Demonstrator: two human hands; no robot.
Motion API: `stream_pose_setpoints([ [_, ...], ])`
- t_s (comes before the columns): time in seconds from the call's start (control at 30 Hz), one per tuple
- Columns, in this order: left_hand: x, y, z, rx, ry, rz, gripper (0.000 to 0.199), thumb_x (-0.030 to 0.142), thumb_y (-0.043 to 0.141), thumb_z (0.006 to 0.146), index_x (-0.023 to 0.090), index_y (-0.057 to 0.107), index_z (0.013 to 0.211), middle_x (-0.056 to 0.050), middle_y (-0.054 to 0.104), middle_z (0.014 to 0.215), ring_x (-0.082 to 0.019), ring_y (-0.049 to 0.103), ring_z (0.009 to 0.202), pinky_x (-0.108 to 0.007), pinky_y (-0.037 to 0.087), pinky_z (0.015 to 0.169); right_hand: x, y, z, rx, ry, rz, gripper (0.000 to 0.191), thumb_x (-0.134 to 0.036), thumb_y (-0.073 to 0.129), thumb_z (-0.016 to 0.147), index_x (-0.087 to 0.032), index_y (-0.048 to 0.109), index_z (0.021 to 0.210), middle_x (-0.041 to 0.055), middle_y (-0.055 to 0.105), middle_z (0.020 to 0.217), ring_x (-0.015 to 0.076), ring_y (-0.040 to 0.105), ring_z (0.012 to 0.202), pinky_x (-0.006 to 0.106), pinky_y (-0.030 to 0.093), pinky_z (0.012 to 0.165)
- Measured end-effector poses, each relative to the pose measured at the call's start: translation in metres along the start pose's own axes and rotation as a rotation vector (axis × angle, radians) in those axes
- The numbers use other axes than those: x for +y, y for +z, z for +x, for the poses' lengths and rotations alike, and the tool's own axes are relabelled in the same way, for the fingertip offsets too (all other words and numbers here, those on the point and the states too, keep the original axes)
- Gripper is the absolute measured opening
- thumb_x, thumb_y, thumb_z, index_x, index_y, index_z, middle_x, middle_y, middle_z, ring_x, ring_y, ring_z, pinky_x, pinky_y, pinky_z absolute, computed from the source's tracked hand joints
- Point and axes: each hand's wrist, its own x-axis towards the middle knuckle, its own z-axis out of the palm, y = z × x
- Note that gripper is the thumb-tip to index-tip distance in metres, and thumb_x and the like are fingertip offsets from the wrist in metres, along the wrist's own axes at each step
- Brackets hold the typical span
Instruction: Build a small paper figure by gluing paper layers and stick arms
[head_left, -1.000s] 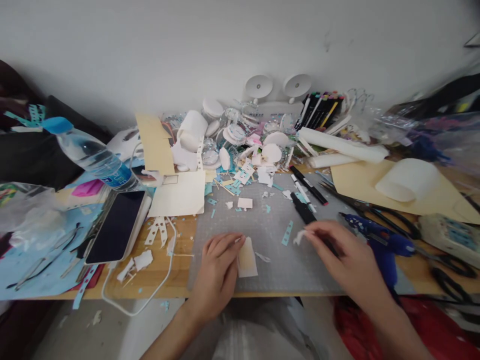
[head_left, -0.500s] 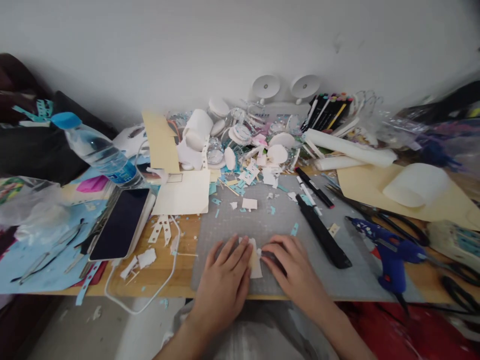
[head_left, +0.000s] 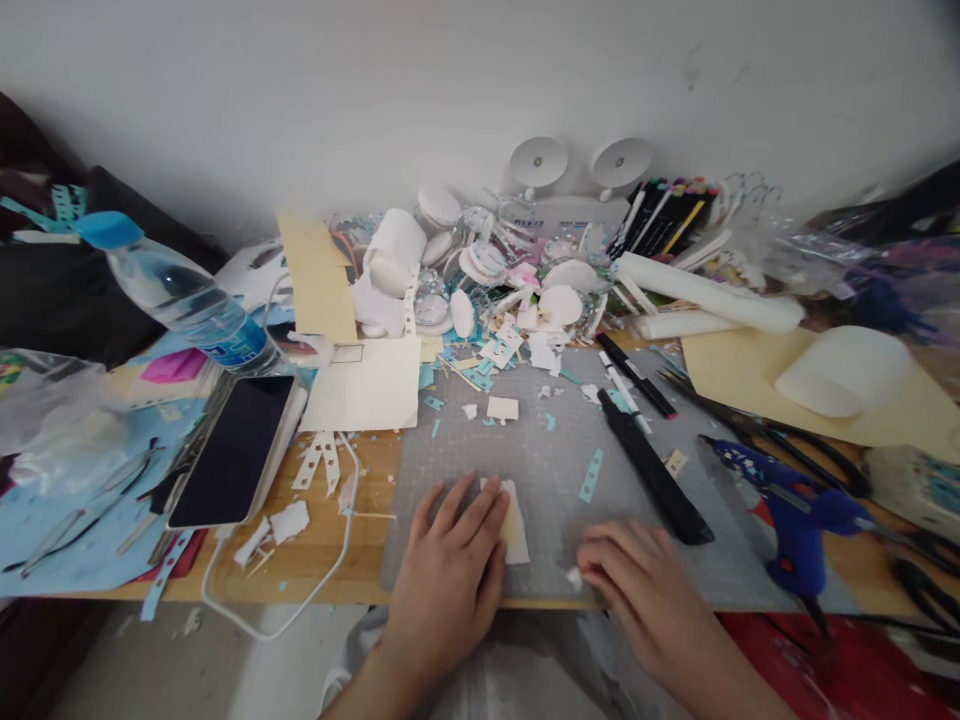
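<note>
My left hand (head_left: 457, 550) lies flat, fingers stretched out, pressing a small cream piece of paper (head_left: 516, 525) with white torn edges against the grey cutting mat (head_left: 480, 455). The part of the paper under my fingers is hidden. To the right, near the mat's front edge, my right hand (head_left: 637, 580) is closed in a pinch. A tiny white paper scrap (head_left: 574, 577) shows at its fingertips, apart from the cream piece. Between the hands and a black utility knife (head_left: 652, 470) lies a light-blue punched strip (head_left: 591, 475).
A blue glue gun (head_left: 787, 510) and black-handled scissors (head_left: 810, 455) lie on the right. On the left are a phone (head_left: 234, 450), a white cable (head_left: 349, 520) and a leaning water bottle (head_left: 187, 295). White discs and paper scraps (head_left: 491, 265) pile up at the back.
My right hand has moved right and slightly toward me, away from the cream paper, with the white scrap at its fingertips. My left hand stays in place.
</note>
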Motion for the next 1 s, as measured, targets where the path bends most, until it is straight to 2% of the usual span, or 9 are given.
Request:
stream_pose_setpoints([
  [0.13,-0.005,0.0,-0.006,-0.004,0.047,-0.048,0.056,0.012,0.047,0.093,0.016,0.037,0.147,-0.009,0.045,0.152,-0.029,0.033,0.143,-0.052,0.031,0.112,0.01,-0.023,-0.01,0.109,0.055,0.042,0.014,-0.016,0.045,0.095,-0.024,0.056,0.092,0.0031,0.061,0.089,0.018,0.06,0.082,0.03,0.048,0.071],
  [0.23,-0.01,0.002,-0.013,0.132,0.029,-0.169,0.054,0.009,0.047,0.093,0.016,0.037,0.145,-0.013,0.044,0.152,-0.027,0.032,0.143,-0.047,0.033,0.112,0.023,-0.029,0.004,0.177,0.069,-0.01,0.012,-0.017,0.047,0.096,-0.024,0.057,0.096,0.0044,0.061,0.094,0.0187,0.062,0.087,0.03,0.05,0.075],
  [0.3,-0.013,0.003,-0.017,0.258,-0.038,-0.273,0.042,0.01,0.049,0.093,0.018,0.047,0.135,-0.013,0.054,0.14,-0.025,0.045,0.133,-0.042,0.038,0.107,0.032,-0.029,0.02,0.209,0.044,-0.077,0.015,-0.016,0.045,0.096,-0.023,0.057,0.1,0.0056,0.061,0.097,0.0196,0.063,0.091,0.032,0.051,0.08],
  [0.4,-0.014,0.003,-0.021,0.359,-0.135,-0.405,0.019,0.01,0.05,0.093,0.02,0.057,0.107,-0.006,0.066,0.101,-0.018,0.062,0.095,-0.031,0.049,0.084,0.039,-0.029,0.042,0.251,0.01,-0.194,0.031,-0.007,0.037,0.093,-0.021,0.057,0.112,0.0095,0.062,0.111,0.0223,0.062,0.103,0.037,0.05,0.09],
  [0.5,-0.012,0.002,-0.023,0.362,-0.17,-0.451,0.016,0.01,0.044,0.095,0.02,0.054,0.089,-0.001,0.059,0.077,-0.015,0.057,0.071,-0.026,0.046,0.066,0.037,-0.033,0.048,0.296,-0.035,-0.253,0.033,-0.005,0.037,0.089,-0.019,0.057,0.11,0.0112,0.061,0.12,0.0255,0.059,0.112,0.043,0.047,0.095],
  [0.63,-0.011,0.002,-0.024,0.346,-0.156,-0.477,0.021,0.01,0.037,0.096,0.021,0.048,0.082,-0.001,0.056,0.075,-0.015,0.054,0.068,-0.027,0.044,0.065,0.028,-0.039,0.031,0.382,-0.086,-0.256,0.017,-0.011,0.046,0.09,-0.02,0.058,0.098,0.0089,0.067,0.106,0.0282,0.058,0.113,0.046,0.044,0.097],
  [0.8,-0.012,0.001,-0.023,0.302,-0.104,-0.521,0.021,0.006,0.036,0.092,0.021,0.05,0.091,-0.003,0.057,0.08,-0.017,0.054,0.074,-0.028,0.044,0.067,0.025,-0.036,-0.003,0.367,0.118,-0.283,0.013,-0.026,0.047,0.096,-0.02,0.057,0.102,0.006,0.068,0.091,0.0209,0.067,0.083,0.032,0.049,0.077],
  [0.9,-0.013,0.001,-0.023,0.298,-0.093,-0.544,0.02,0.004,0.04,0.087,0.021,0.05,0.088,-0.002,0.055,0.078,-0.017,0.052,0.071,-0.028,0.042,0.065,0.028,-0.036,-0.017,0.329,0.224,-0.279,0.014,-0.032,0.045,0.096,-0.022,0.054,0.092,-0.0003,0.065,0.07,0.0158,0.063,0.058,0.026,0.045,0.055],
  [1.0,-0.012,0.001,-0.022,0.318,-0.094,-0.562,0.018,0.004,0.043,0.082,0.021,0.047,0.079,-0.001,0.051,0.072,-0.017,0.049,0.067,-0.028,0.038,0.061,0.029,-0.036,-0.02,0.33,0.273,-0.246,0.015,-0.031,0.045,0.095,-0.023,0.052,0.085,-0.0039,0.061,0.059,0.0136,0.059,0.046,0.025,0.041,0.047],
])
